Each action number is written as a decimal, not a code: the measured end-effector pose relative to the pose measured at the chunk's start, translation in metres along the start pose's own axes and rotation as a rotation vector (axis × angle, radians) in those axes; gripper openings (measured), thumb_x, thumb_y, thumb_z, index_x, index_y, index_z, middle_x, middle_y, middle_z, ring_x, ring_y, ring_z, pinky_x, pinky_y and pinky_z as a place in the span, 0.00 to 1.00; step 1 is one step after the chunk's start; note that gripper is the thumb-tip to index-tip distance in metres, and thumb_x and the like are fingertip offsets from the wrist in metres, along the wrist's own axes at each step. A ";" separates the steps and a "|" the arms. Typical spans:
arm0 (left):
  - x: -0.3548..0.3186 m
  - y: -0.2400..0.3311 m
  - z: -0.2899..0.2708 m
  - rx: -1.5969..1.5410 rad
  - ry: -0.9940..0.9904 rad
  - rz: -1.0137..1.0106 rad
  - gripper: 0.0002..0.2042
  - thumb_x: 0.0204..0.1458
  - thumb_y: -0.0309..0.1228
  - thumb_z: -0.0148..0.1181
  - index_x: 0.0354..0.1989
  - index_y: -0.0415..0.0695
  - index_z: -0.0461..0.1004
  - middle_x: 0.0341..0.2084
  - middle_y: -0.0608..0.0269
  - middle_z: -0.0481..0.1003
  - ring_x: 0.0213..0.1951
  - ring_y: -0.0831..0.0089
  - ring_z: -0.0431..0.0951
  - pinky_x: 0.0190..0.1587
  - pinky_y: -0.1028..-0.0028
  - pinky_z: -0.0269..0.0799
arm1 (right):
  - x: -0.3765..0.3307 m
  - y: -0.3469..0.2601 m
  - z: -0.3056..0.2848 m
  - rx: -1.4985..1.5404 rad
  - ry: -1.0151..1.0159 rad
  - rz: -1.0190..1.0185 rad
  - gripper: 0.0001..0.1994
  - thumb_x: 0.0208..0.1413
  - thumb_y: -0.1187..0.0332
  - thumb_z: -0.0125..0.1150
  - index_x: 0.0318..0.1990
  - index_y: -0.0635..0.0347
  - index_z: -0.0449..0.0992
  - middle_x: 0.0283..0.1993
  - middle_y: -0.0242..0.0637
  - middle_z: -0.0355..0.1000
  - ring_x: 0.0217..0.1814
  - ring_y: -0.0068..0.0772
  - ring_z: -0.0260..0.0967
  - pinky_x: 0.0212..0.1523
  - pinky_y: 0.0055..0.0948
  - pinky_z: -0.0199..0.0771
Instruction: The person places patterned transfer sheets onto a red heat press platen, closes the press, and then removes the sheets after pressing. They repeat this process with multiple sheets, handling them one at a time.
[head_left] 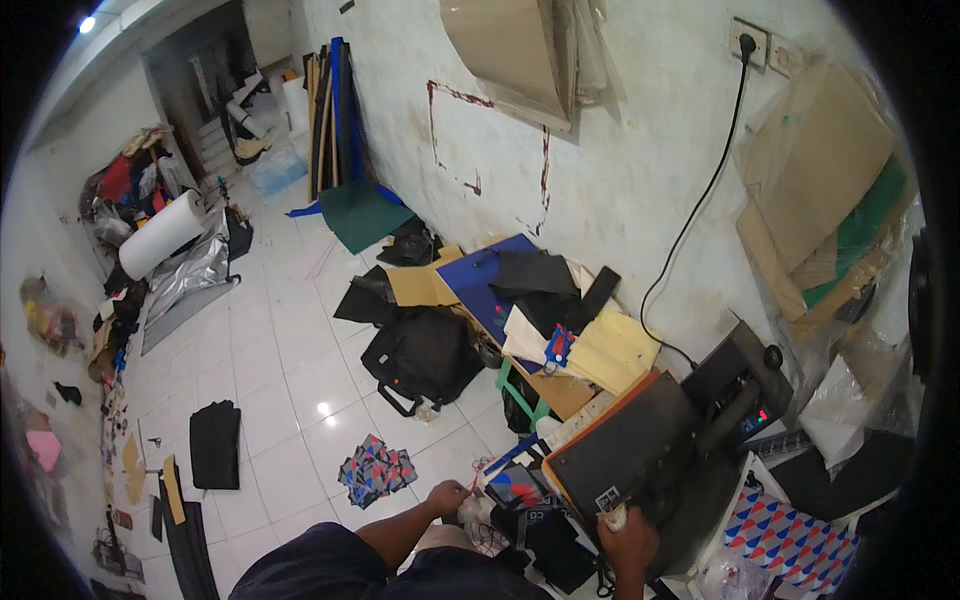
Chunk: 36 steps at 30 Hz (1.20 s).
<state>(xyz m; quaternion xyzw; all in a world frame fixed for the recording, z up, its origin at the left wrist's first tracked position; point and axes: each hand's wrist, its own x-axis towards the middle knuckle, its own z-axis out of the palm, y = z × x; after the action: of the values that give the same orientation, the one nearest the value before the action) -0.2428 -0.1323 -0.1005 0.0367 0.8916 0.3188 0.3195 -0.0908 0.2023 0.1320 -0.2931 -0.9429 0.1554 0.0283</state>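
My left hand (447, 497) is closed around a crumpled pale piece of material (478, 522) just below it, low in the head view. My right hand (626, 541) is shut on a small pale object (615, 517) at the near edge of the dark flat plate (620, 440) of a heat press machine (735, 395). A small black-and-white patch (606, 498) lies on the plate beside that hand. Between my hands sit dark fabric pieces (555, 540) and a patterned red-and-blue piece (515, 485).
A black bag (420, 355) and patterned cloth pieces (375, 470) lie on the white tiled floor. Cardboard, blue and yellow sheets (540, 310) pile against the wall. A black cable (700, 210) runs to a wall socket. A white roll (160, 235) and clutter line the left.
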 end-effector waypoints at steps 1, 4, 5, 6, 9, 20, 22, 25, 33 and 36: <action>0.005 0.010 0.004 -0.104 0.011 0.000 0.25 0.49 0.52 0.55 0.40 0.40 0.79 0.36 0.48 0.78 0.42 0.54 0.78 0.48 0.63 0.72 | -0.001 -0.003 -0.005 0.000 -0.013 0.026 0.22 0.35 0.51 0.70 0.29 0.58 0.71 0.26 0.48 0.73 0.30 0.53 0.73 0.32 0.48 0.71; 0.021 0.029 0.022 -0.375 0.051 -0.058 0.24 0.51 0.50 0.55 0.37 0.37 0.77 0.30 0.50 0.78 0.37 0.62 0.78 0.43 0.66 0.70 | 0.003 -0.008 -0.008 0.012 -0.042 0.022 0.22 0.38 0.49 0.69 0.31 0.58 0.72 0.28 0.48 0.73 0.32 0.53 0.73 0.34 0.48 0.71; 0.024 0.039 0.037 -0.511 0.132 -0.016 0.21 0.54 0.47 0.54 0.32 0.37 0.76 0.26 0.54 0.76 0.32 0.68 0.76 0.39 0.69 0.70 | 0.003 -0.004 -0.002 -0.032 -0.058 -0.014 0.23 0.40 0.48 0.67 0.34 0.58 0.73 0.30 0.46 0.75 0.33 0.51 0.74 0.35 0.46 0.72; 0.011 0.084 0.027 -0.653 0.077 0.024 0.18 0.57 0.43 0.51 0.29 0.38 0.73 0.22 0.62 0.73 0.28 0.74 0.70 0.34 0.72 0.66 | 0.007 0.004 -0.003 -0.078 -0.062 -0.031 0.24 0.43 0.47 0.65 0.38 0.59 0.75 0.33 0.44 0.77 0.34 0.49 0.75 0.36 0.44 0.73; 0.015 0.133 0.044 -0.849 0.158 0.056 0.16 0.59 0.42 0.51 0.28 0.41 0.71 0.19 0.70 0.65 0.25 0.78 0.64 0.28 0.75 0.61 | 0.011 0.010 -0.001 -0.042 -0.076 -0.030 0.23 0.42 0.48 0.65 0.36 0.58 0.74 0.32 0.46 0.75 0.35 0.50 0.75 0.36 0.45 0.72; 0.053 0.189 0.075 -1.249 -0.134 -0.167 0.22 0.61 0.52 0.41 0.42 0.44 0.71 0.29 0.65 0.72 0.31 0.74 0.68 0.35 0.72 0.65 | 0.009 0.017 -0.002 -0.007 -0.139 -0.011 0.22 0.41 0.49 0.66 0.35 0.58 0.73 0.34 0.47 0.76 0.38 0.49 0.75 0.42 0.45 0.72; 0.059 0.184 0.068 -1.265 -0.166 -0.185 0.23 0.62 0.52 0.38 0.46 0.45 0.70 0.35 0.60 0.74 0.36 0.69 0.72 0.40 0.69 0.67 | 0.011 0.011 -0.009 0.010 -0.170 -0.007 0.22 0.41 0.50 0.66 0.35 0.58 0.73 0.34 0.47 0.76 0.38 0.48 0.75 0.43 0.44 0.72; 0.082 0.172 0.073 -1.440 -0.329 -0.244 0.24 0.63 0.51 0.35 0.50 0.43 0.69 0.43 0.55 0.74 0.44 0.63 0.73 0.49 0.63 0.67 | 0.009 0.016 0.003 0.015 -0.009 -0.108 0.21 0.38 0.51 0.69 0.31 0.57 0.72 0.27 0.45 0.74 0.31 0.45 0.74 0.35 0.41 0.71; 0.081 0.196 0.086 -1.773 -0.573 -0.208 0.24 0.62 0.44 0.36 0.56 0.39 0.65 0.52 0.49 0.71 0.54 0.56 0.70 0.59 0.57 0.63 | 0.011 0.017 0.000 0.037 -0.098 -0.064 0.21 0.38 0.52 0.69 0.33 0.58 0.73 0.30 0.44 0.75 0.34 0.46 0.75 0.39 0.43 0.72; 0.083 0.197 0.086 -1.763 -0.548 -0.204 0.23 0.62 0.43 0.37 0.54 0.38 0.67 0.48 0.51 0.73 0.49 0.56 0.74 0.54 0.58 0.68 | 0.017 0.014 -0.007 0.039 -0.166 -0.048 0.23 0.38 0.50 0.68 0.35 0.58 0.73 0.30 0.44 0.76 0.35 0.46 0.76 0.40 0.43 0.73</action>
<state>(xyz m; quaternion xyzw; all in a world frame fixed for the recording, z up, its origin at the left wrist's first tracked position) -0.2847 0.0932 -0.0802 -0.2240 0.2193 0.8319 0.4579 -0.0963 0.2243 0.1335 -0.2560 -0.9456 0.1969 -0.0404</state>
